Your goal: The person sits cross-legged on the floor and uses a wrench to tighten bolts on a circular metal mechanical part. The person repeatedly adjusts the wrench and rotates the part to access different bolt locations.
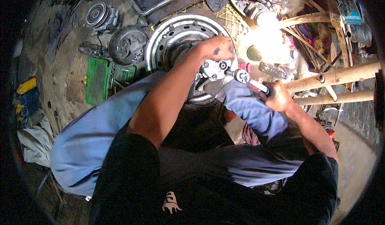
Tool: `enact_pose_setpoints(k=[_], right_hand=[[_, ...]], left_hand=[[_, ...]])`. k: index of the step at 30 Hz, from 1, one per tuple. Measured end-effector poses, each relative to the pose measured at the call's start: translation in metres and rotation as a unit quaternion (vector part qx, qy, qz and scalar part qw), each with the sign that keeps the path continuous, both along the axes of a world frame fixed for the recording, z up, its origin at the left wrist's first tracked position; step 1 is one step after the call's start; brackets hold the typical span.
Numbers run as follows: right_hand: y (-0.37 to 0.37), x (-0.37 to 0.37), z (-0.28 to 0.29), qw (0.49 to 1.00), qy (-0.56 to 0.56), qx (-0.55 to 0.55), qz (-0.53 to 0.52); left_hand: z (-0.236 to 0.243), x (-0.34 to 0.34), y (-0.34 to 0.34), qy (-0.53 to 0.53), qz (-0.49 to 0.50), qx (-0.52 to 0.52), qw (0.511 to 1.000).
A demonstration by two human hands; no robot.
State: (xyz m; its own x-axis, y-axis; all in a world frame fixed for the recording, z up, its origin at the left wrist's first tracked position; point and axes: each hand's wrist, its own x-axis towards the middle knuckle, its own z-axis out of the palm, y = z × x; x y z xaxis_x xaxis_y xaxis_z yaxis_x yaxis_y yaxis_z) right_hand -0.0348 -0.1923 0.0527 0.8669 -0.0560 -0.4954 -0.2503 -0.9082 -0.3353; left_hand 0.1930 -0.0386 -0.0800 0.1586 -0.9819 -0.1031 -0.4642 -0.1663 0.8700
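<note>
My right hand (279, 97) is closed around the dark grip of a ratchet wrench (256, 84). The ratchet's round head lies against the right side of a silver cast-metal machine part (209, 70) with round bosses. Over the top of that part, my left hand (218, 48) is closed, its fingers curled down along the far side and partly hidden. The part sits on or over a steel wheel rim (150, 50) between my legs. My left forearm covers some of the rim, and the ratchet's contact with its fastener cannot be made out.
An open green socket case (96, 78) lies at the left, near a dark round housing (127, 44) and a pulley unit (98, 15). A metal tray (176, 2) stands at the back. A bright lamp (266, 36) glares beside bottles; wooden poles (341, 77) jut in from the right.
</note>
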Motion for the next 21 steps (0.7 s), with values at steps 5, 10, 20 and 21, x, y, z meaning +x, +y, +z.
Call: enact_pose_setpoints(k=[5,10,20,21], right_hand=[[-0.014,0.016,-0.001,0.997,-0.045,-0.049,0.045],[-0.043,0.047,-0.003,0.978,-0.008,-0.115,0.174],[-0.080,0.101,-0.019,0.926,-0.180,-0.117,0.312],[-0.080,0.087,-0.023,0.935,-0.191,-0.124,0.270]], left_hand=[[-0.014,-0.003,0.000,-0.017,0.026,-0.014,0.999],[-0.002,-0.003,0.001,-0.038,0.013,0.013,0.999],[-0.011,-0.003,-0.001,-0.028,0.027,-0.021,0.999],[-0.014,0.002,-0.001,-0.013,0.027,-0.015,0.999]])
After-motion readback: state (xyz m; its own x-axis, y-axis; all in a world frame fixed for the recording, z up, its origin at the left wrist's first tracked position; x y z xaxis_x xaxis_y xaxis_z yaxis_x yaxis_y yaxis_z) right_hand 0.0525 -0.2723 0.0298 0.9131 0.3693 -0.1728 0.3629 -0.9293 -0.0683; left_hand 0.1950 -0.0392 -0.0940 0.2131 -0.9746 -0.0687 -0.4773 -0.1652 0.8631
